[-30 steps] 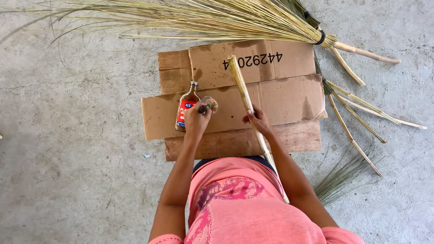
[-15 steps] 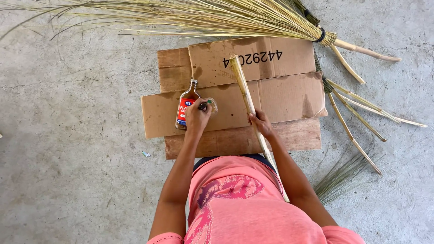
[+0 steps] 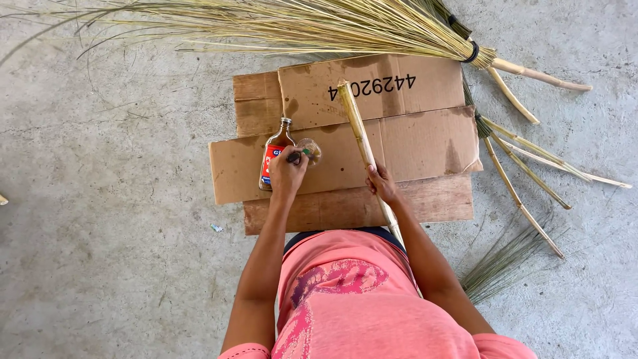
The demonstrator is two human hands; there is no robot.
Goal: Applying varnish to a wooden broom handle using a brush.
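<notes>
The left hand (image 3: 287, 174) pinches a small dark object beside a flat glass bottle (image 3: 274, 159) with a red label, lying on creased brown cardboard (image 3: 412, 139) over rough concrete floor (image 3: 106, 219). The right hand (image 3: 381, 184) is closed around a pale, knotted bamboo stick (image 3: 359, 133) slanting across the cardboard.

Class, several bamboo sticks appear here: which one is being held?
The thick bamboo stick lying across the cardboard, gripped by the right hand; the thinner ones lie untouched on concrete.

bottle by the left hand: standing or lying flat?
Lying flat. The bottle rests lengthwise on the cardboard, neck pointing away from the person, label facing up, beside the left hand.
</notes>
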